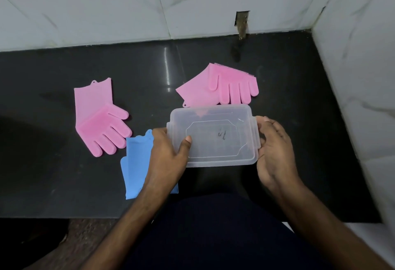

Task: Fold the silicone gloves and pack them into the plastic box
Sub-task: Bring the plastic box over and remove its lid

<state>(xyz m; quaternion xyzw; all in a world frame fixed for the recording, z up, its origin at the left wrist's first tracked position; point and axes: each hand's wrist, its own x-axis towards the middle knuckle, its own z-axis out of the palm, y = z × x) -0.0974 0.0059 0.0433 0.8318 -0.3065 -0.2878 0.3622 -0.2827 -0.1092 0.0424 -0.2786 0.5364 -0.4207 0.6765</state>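
On the black countertop (299,120), both hands hold a clear plastic box (213,137) near the front edge. The left hand (168,154) grips its left end, thumb on the lid; the right hand (275,148) cups its right end. A folded pink glove (224,86) lies just behind the box, an unfolded pink glove (100,120) to the left, and a blue glove (134,165) lies partly under the left hand

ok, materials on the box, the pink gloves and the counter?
Box: translucent, frosted-looking plastic; the counter shows through it.
Pink gloves: matte, soft-looking rubber, likely silicone; fine bristles on the palm of one and along the edge of the other.
Counter: dark polished stone, probably granite; glossy reflections.
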